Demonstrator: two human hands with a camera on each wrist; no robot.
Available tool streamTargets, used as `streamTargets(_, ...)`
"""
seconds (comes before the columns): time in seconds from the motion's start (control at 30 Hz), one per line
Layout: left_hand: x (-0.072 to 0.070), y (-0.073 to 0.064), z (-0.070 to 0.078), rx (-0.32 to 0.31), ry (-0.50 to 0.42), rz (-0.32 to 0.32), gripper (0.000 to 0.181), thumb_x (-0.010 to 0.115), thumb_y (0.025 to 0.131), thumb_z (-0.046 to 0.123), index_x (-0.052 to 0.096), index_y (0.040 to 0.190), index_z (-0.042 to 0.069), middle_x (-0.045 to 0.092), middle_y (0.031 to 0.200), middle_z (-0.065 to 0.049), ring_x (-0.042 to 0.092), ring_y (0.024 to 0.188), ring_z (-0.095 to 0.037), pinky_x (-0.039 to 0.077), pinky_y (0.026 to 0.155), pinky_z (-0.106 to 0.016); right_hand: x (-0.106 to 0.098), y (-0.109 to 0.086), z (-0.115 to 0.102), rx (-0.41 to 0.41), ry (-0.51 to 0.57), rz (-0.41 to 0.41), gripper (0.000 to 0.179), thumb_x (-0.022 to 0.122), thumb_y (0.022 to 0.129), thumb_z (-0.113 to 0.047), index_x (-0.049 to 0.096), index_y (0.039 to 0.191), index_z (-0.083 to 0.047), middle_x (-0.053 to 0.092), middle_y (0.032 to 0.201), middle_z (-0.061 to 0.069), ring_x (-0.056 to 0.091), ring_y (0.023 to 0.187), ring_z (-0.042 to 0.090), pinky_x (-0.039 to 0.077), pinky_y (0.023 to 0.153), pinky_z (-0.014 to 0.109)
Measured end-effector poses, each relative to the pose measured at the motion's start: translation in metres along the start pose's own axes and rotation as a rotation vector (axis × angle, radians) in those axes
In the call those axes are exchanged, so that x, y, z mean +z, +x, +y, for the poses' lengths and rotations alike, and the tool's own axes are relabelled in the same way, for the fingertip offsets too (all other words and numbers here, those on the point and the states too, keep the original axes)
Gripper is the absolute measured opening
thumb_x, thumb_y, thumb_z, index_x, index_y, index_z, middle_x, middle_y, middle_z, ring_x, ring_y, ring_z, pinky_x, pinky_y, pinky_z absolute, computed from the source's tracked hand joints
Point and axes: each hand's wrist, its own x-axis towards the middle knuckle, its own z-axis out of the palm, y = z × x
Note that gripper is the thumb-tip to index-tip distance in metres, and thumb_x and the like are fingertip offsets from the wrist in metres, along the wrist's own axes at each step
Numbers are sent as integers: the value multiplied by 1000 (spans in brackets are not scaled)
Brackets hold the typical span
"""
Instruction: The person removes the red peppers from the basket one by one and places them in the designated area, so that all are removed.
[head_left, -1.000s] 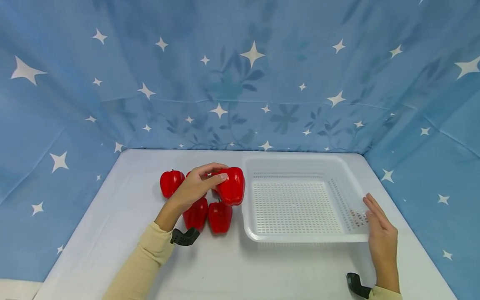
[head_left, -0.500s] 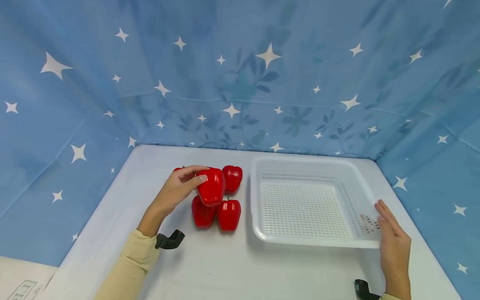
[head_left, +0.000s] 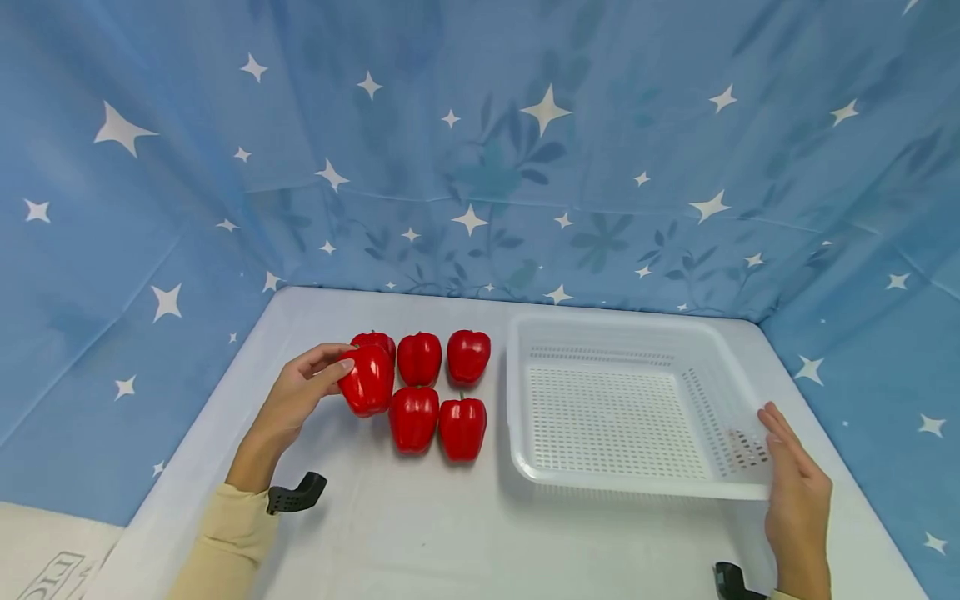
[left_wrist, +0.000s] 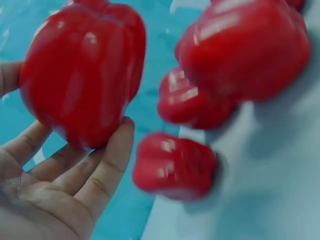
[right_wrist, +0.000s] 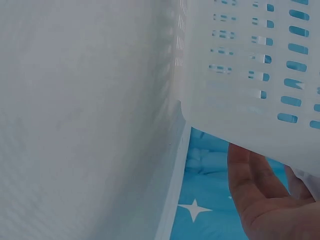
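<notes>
My left hand (head_left: pixel 296 392) holds a glossy red bell pepper (head_left: pixel 367 381) at the left of the group, thumb on its near side. In the left wrist view the fingers spread under this bell pepper (left_wrist: pixel 82 75). Several more red bell peppers (head_left: pixel 414 419) stand close to its right and behind it on the white table (head_left: pixel 450 533). On the right, my right hand (head_left: pixel 798 487) holds the side rim of a white perforated plastic basket (head_left: pixel 637 486). Some fingers show through the holes of its wall. The right wrist view has the fingers (right_wrist: pixel 242 167) reaching behind the rim, tips partly hidden.
A blue curtain (head_left: pixel 420 150) with white stars surrounds the table on the back and sides. The basket's floor (head_left: pixel 615 417) shows bare mesh. At the lower left lies a pale printed surface (head_left: pixel 52 550) beyond the table's edge.
My left hand has carried the bell pepper leftward from beside the basket to the left end of the group, uncovering the peppers behind. The right hand stays at the basket's rim.
</notes>
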Motion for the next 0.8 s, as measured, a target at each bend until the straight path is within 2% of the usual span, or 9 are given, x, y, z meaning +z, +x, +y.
streamTargets(0.07,-7,-3,-7,-12,12,2,45,65,107,20,58,141,-8,62,130,-15,65,104,-16,61,85,-29,0,0,0,6,1,-4,46,39,116,-30,52,159,-19,40,165,-18,23,156,0,14,120,13)
streamTargets(0.2,-17,-8,-22,-46,24,-17,45,64,107,18,58,143,-9,58,133,-19,66,100,-15,61,85,-30,0,0,-1,24,70,-7,46,39,116,-32,53,158,-18,40,165,-18,22,157,0,12,121,15)
streamTargets(0.43,-22,-11,-41,-102,26,-90,44,66,107,18,60,142,-9,58,136,-22,68,101,-14,60,88,-30,0,0,-1,76,354,-17,43,47,116,-32,58,154,-15,43,165,-14,22,158,4,15,122,23)
streamTargets(0.57,-21,-10,-47,-114,9,-137,44,68,105,16,59,140,-10,59,133,-23,69,103,-17,62,86,-33,-2,-3,0,59,466,-35,43,48,116,-30,59,153,-11,46,164,-10,23,159,7,17,123,26)
streamTargets(0.67,-17,-9,-49,-118,2,-158,44,69,104,16,59,138,-10,61,131,-22,68,105,-18,62,86,-35,-4,-4,1,49,501,-35,44,48,116,-30,58,153,-9,47,164,-8,23,159,9,18,124,26)
streamTargets(0.8,-14,-9,-50,-126,-5,-158,44,70,104,16,59,137,-10,64,128,-22,69,104,-18,62,86,-34,-8,-4,-3,91,465,-18,45,48,115,-35,57,156,-17,44,166,-11,19,160,9,18,123,28)
